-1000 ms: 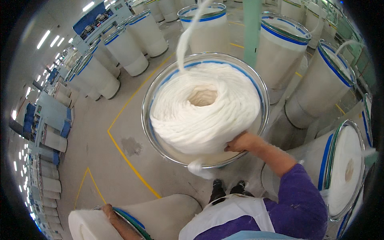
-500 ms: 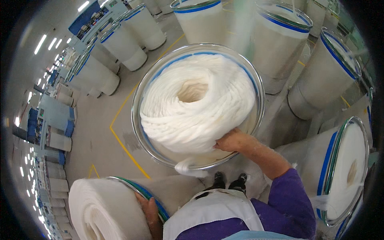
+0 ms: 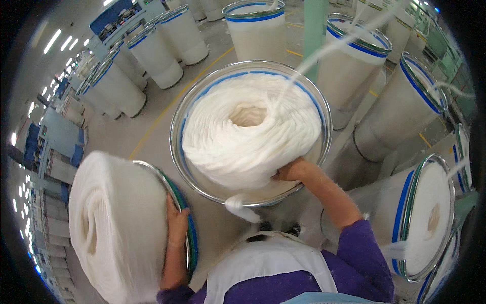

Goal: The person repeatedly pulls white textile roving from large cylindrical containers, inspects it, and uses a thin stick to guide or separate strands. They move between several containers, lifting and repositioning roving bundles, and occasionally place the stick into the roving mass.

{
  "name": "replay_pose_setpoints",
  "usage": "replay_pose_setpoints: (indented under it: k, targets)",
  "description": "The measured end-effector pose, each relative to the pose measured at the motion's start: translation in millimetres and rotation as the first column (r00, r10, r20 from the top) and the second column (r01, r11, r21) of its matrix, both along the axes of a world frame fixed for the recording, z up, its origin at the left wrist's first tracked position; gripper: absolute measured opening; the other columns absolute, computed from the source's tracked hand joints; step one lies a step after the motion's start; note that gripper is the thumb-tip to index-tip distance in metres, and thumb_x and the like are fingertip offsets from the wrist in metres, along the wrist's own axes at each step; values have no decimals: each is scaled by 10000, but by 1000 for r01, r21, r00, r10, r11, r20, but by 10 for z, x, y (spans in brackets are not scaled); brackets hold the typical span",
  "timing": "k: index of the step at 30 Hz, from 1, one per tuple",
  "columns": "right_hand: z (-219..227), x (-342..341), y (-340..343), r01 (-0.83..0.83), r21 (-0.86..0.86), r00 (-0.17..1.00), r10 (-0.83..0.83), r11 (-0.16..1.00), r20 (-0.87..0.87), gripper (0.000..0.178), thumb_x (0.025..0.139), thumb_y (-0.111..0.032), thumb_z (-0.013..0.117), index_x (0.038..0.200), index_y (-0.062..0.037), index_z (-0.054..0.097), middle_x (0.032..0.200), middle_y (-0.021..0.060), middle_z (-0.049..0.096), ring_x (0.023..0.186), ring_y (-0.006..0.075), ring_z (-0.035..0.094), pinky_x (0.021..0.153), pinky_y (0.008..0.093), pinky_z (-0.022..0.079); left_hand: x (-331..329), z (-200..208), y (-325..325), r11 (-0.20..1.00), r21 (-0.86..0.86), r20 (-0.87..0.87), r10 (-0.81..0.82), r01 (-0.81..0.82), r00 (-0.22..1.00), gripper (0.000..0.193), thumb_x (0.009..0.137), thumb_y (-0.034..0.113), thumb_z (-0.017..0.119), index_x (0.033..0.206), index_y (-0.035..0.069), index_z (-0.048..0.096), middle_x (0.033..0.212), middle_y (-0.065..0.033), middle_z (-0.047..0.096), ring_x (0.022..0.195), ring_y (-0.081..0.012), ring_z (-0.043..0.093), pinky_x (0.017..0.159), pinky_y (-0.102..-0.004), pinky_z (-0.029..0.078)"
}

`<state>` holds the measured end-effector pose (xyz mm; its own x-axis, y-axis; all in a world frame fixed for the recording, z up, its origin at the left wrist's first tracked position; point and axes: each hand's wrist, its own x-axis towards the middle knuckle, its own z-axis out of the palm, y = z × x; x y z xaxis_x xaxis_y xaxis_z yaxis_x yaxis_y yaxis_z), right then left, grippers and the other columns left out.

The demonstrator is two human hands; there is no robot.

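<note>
Right in front of me stands an open can point(image 3: 328, 126) with a shiny metal rim and a blue band. Inside it lies a thick coil of white cotton sliver point(image 3: 223, 152) with a hole in its middle. My right hand point(image 3: 293, 171) grips the coil's near right edge, its fingertips hidden in the fibre. A loose sliver end point(image 3: 242, 210) hangs over the near rim. At the left is a tilted can with a green and blue rim point(image 3: 191, 243), a large sliver coil point(image 3: 119, 218) bulging from it. My left hand point(image 3: 177, 223) is closed on that rim, against the coil.
Another tilted full can point(image 3: 405, 213) stands close on the right. More cans point(image 3: 255, 35) stand beyond, near a green post point(image 3: 315, 40). A strand of sliver point(image 3: 349, 38) stretches from upper right to the middle can. Yellow lines point(image 3: 157, 126) mark the floor.
The left can and its coil have come up higher in view and tipped, with my left hand now further up along its rim. My right hand stays at the middle coil's edge.
</note>
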<state>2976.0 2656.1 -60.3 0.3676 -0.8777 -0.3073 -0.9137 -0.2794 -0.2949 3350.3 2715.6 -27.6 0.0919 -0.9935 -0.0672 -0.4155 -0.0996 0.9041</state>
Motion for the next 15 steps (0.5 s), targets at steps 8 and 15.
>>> replay_pose_setpoints:
  k: [8, 15]
  targets:
    - [-3, -18, -8, 36, -102, 999, -34, 994, 13, 658, 764, -558, 643, 1278, -158, 554, 1341, 105, 515, 1294, 293, 398, 1102, 379, 262, -169, -43, -566, 990, -76, -12, -122, 121, 992, 750, 649, -68, 473, 1386, -20, 337, 1339, -211, 448, 1268, -315, 406, 1080, -328, 273]
    - [45, 3, 10, 103, -70, 994, -104, 992, -18, 631, 795, -571, 606, 1251, -136, 577, 1287, 103, 552, 1227, 288, 454, 1063, 371, 308, -211, -18, -651, 992, -77, 124, -89, 99, 988, 731, 696, 22, 504, 1403, -5, 319, 1380, -239, 409, 1314, -352, 349, 1101, -352, 240]
